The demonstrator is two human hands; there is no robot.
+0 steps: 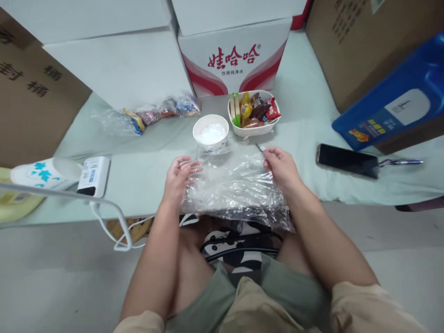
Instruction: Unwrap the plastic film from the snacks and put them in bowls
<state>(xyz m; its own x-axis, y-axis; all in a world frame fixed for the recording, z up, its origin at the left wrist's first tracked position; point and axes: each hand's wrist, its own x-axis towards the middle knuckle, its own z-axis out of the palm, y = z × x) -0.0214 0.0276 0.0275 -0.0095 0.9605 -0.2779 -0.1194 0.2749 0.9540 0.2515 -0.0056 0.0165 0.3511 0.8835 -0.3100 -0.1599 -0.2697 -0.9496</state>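
A clear, crinkled plastic bag [236, 185] lies spread over the front of the table, its near edge hanging down toward my lap. My left hand [180, 178] rests at the bag's left edge, fingers bent and apart, with nothing visible in them. My right hand [282, 169] is closed by the bag's right side, pinching a small pointed metal tool [259, 147] whose tip sticks out to the left; its kind is too small to tell. Just beyond the bag stands a paper cup [211, 133] with white contents. Beside it, a white tub [255, 132] holds wrapped snacks.
Bagged snacks [163, 111] lie at the back left, before white cartons [236, 60]. On the left are a white power strip [94, 176] and a tipped paper cup [45, 173]. A phone [347, 160] and a large blue bottle [395, 101] occupy the right.
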